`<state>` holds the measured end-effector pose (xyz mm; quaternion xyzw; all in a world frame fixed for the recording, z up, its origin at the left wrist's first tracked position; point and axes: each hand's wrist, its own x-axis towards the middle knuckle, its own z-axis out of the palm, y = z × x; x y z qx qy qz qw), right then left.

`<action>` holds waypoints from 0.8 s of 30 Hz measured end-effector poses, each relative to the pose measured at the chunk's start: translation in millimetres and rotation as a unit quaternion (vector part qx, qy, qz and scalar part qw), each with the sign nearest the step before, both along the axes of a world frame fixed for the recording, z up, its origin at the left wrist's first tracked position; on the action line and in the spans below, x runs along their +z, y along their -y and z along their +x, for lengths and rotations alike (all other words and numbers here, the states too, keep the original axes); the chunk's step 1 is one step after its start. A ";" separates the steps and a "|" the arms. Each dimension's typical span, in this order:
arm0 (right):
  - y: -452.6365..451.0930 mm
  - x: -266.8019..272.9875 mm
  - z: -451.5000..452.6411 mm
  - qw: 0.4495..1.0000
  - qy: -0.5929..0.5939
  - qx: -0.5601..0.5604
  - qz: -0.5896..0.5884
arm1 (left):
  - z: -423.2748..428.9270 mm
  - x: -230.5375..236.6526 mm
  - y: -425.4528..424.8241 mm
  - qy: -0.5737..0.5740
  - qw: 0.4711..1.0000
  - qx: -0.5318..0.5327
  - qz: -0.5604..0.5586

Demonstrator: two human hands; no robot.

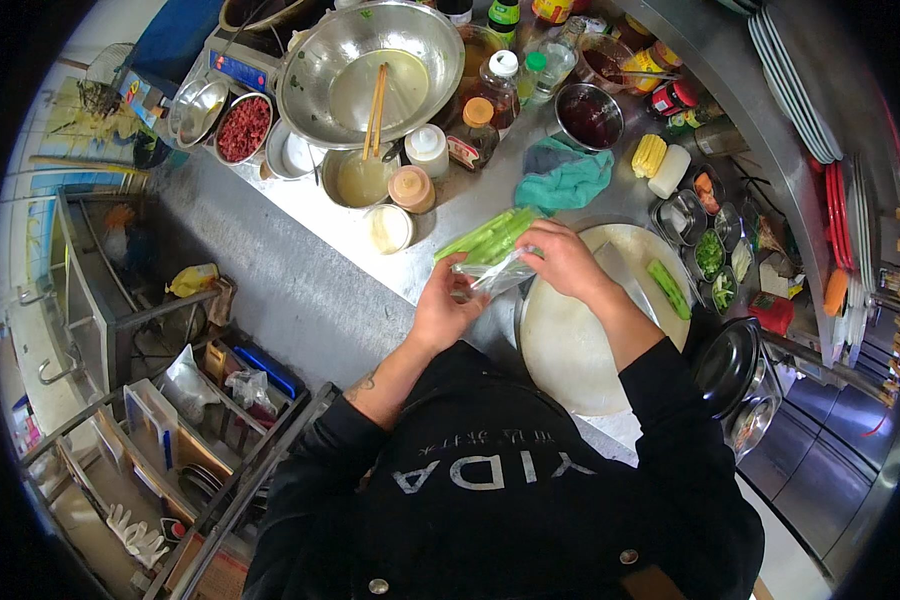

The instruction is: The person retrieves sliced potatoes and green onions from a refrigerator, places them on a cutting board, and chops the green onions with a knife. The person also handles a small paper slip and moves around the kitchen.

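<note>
Between my two hands is a clear plastic bag (495,271) with green vegetable stalks (495,234) in it, above the steel counter. My left hand (450,300) grips the bag's near left side, fingers curled into the film. On the other side, my right hand (562,255) pinches the bag near its right end. Below my right forearm lies a round cutting board (570,352). A cleaver (622,274) rests on it, partly hidden by that forearm. One more piece of green stalk (669,289) lies on the board, right of the blade.
A large steel bowl (300,97) with chopsticks (376,112) stands at the back, near squeeze bottles (426,150) and a bowl of minced meat (244,129). Beyond the bag lies a green cloth (566,180). Small cups of chopped greens (709,253) and corn (649,155) sit right of the board.
</note>
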<state>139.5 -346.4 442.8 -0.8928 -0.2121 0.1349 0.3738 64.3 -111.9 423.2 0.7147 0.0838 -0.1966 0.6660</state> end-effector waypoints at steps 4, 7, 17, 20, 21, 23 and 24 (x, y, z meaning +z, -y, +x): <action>19.5 10.1 10.9 0.999 -0.009 -0.037 0.000 | 9.5 -1.2 -5.0 0.005 0.986 0.041 0.162; 32.9 19.7 25.2 0.987 -0.043 -0.152 0.020 | 12.9 2.9 -14.7 -0.042 0.989 0.099 0.100; -25.1 73.1 -10.2 0.988 0.019 -0.072 0.136 | -10.1 60.3 -15.2 0.104 0.981 0.130 0.098; -65.3 44.1 -14.4 0.988 -0.028 0.056 0.142 | -14.4 64.7 -8.8 0.102 0.981 0.155 0.062; -71.4 31.4 -12.0 0.993 -0.027 0.072 0.089 | -15.5 64.0 -7.9 0.153 0.972 0.150 0.095; -66.7 10.3 -9.4 0.999 -0.003 0.035 0.007 | -18.6 60.9 -10.4 0.147 0.971 0.175 0.069; -59.4 3.1 -10.4 0.997 -0.020 0.011 -0.068 | -18.5 58.4 -12.2 0.089 0.975 0.203 0.008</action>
